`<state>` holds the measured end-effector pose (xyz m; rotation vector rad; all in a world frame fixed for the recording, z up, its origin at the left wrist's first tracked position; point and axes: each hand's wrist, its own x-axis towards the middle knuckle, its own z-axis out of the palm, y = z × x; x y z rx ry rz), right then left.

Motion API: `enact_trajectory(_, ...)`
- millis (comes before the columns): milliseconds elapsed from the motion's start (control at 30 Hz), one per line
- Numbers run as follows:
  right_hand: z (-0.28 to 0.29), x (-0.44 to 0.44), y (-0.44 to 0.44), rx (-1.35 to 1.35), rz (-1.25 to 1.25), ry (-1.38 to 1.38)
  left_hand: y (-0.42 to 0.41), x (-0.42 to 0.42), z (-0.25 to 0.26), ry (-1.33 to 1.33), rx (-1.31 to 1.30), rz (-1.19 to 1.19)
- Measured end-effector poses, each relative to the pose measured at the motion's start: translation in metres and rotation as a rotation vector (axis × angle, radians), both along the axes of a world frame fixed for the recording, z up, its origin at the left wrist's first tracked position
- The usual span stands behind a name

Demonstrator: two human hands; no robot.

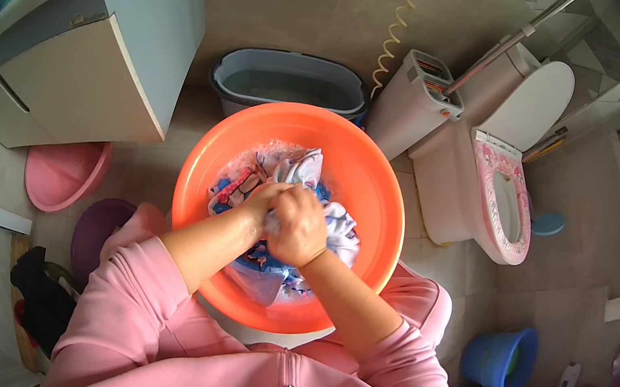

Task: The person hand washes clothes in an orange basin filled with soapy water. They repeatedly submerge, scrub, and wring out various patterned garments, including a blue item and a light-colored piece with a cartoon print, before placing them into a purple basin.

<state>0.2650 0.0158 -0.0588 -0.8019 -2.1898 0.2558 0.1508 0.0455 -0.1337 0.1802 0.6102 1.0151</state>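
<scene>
An orange plastic basin stands before me with soapy water and a wet patterned garment in white, blue and pink. Over the middle of it, my left hand and my right hand are pressed together, gripping a bunched part of the cloth between them. My right hand is slightly blurred and covers most of the left fingers. White folds stick up beyond the hands. A sheer bluish piece of fabric lies at the near side, among suds.
Behind the basin are a grey tub of water and a mop bucket with a mop handle. A toilet stands right, a vanity cabinet left. Also around me: a pink basin, purple basin and blue bucket.
</scene>
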Motion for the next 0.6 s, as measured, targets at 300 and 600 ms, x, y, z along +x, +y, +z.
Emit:
enact_trajectory(300, -0.021, 0.058, 0.049, -0.619, -0.41, -0.36, 0.013, -0.003, 0.049, 0.61, 0.337, 0.467)
enact_trajectory(600, 0.028, 0.003, -0.013, -0.161, 0.082, -0.14, 0.015, -0.017, 0.024, 0.036, -0.001, 0.036)
